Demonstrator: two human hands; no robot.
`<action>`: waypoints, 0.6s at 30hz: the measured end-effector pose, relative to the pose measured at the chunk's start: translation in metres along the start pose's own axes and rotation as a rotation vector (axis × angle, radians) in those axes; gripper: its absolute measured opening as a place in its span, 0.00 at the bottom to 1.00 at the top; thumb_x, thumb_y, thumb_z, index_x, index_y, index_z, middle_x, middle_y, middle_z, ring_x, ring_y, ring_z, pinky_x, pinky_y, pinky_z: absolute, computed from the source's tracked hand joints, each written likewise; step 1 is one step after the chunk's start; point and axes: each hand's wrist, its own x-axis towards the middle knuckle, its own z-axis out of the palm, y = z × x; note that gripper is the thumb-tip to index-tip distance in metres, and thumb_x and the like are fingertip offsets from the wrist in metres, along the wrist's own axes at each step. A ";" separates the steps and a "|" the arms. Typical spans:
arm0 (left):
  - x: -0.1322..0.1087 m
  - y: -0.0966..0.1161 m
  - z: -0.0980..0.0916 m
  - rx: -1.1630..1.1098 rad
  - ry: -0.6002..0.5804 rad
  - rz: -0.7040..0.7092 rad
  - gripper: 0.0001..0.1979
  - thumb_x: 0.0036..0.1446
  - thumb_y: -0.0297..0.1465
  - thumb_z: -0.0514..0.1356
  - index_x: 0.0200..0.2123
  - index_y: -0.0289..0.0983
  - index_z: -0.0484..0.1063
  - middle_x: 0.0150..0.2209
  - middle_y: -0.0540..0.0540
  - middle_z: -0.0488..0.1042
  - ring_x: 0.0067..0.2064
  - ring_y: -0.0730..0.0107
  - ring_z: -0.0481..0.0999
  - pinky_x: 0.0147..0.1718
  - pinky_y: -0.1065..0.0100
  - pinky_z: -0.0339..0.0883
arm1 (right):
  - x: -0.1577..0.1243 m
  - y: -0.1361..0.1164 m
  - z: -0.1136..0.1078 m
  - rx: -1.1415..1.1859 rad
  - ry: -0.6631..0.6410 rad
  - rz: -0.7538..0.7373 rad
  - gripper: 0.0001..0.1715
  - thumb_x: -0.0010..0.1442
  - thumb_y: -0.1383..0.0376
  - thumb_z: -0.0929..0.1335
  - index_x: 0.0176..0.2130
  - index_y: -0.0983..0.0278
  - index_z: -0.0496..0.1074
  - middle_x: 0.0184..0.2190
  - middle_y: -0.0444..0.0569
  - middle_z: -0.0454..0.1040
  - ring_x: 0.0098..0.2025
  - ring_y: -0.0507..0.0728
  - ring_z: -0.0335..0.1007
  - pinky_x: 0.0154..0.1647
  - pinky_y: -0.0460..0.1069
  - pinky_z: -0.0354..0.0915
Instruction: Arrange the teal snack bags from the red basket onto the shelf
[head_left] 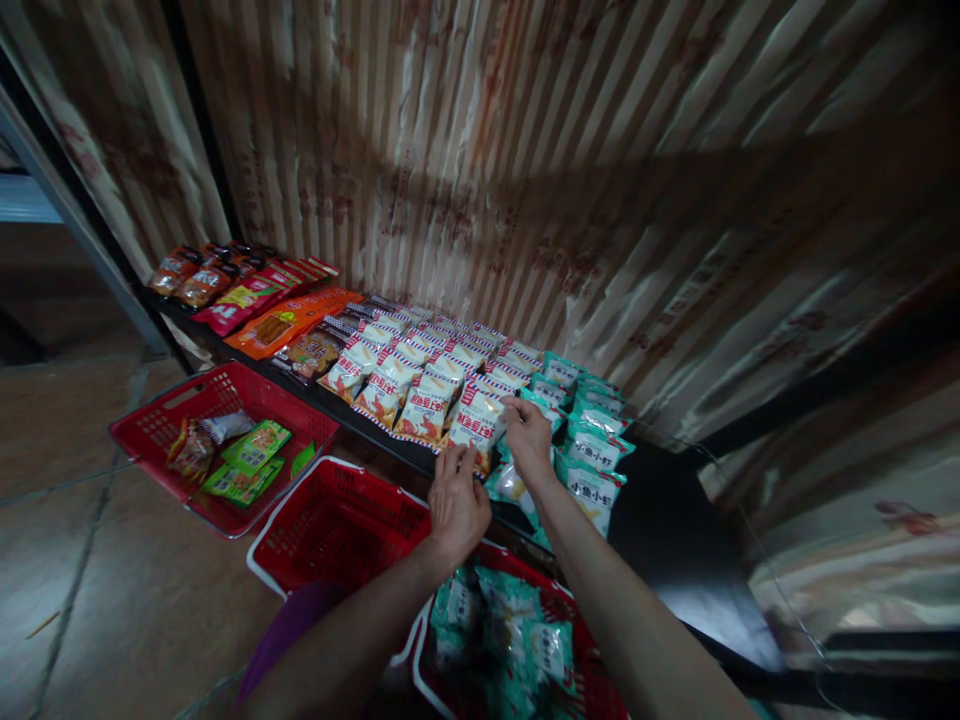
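Observation:
At the front of the shelf, both of my hands are on a white-and-red snack bag (478,415). My left hand (459,505) has its fingers bent over the bag's lower edge. The fingers of my right hand (529,438) are closed at the bag's right edge, with the fingertips partly hidden. Matching white snack bags (424,408) lie in rows to the left. On the right are rows of teal snack bags (592,450), and another teal bag (514,488) sits partly under my right wrist.
Orange and pink snack packs (289,320) fill the shelf's left end. Below stand a red basket (161,410) with a few packs, a red basket with a white rim (274,535), and one holding several teal bags (551,650). A corrugated, sheet-covered wall (450,150) rises behind.

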 end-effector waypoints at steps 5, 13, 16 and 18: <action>0.001 0.002 0.001 0.011 -0.040 -0.017 0.26 0.52 0.23 0.52 0.57 0.34 0.64 0.57 0.41 0.65 0.57 0.57 0.63 0.57 0.59 0.62 | 0.002 -0.003 -0.003 -0.083 0.008 -0.052 0.17 0.54 0.62 0.60 0.36 0.64 0.75 0.33 0.49 0.76 0.39 0.59 0.70 0.45 0.55 0.65; 0.003 0.006 -0.003 0.020 -0.011 -0.034 0.24 0.52 0.23 0.52 0.54 0.34 0.67 0.54 0.42 0.67 0.56 0.58 0.63 0.56 0.61 0.62 | -0.019 -0.041 -0.011 -0.432 -0.034 -0.386 0.17 0.57 0.68 0.62 0.43 0.62 0.75 0.57 0.53 0.65 0.60 0.64 0.54 0.59 0.61 0.53; 0.003 0.006 -0.002 0.014 -0.014 -0.054 0.24 0.52 0.22 0.52 0.54 0.33 0.66 0.55 0.41 0.66 0.57 0.58 0.62 0.57 0.61 0.60 | -0.031 -0.050 -0.011 -0.619 -0.194 -0.613 0.20 0.60 0.68 0.61 0.49 0.61 0.72 0.61 0.51 0.61 0.64 0.64 0.47 0.59 0.61 0.54; 0.003 0.006 -0.001 0.007 -0.016 -0.078 0.25 0.52 0.23 0.51 0.55 0.34 0.65 0.56 0.41 0.65 0.57 0.59 0.62 0.58 0.61 0.59 | -0.036 -0.048 -0.009 -0.677 -0.274 -0.650 0.21 0.61 0.68 0.60 0.52 0.62 0.70 0.61 0.52 0.60 0.65 0.65 0.45 0.59 0.62 0.53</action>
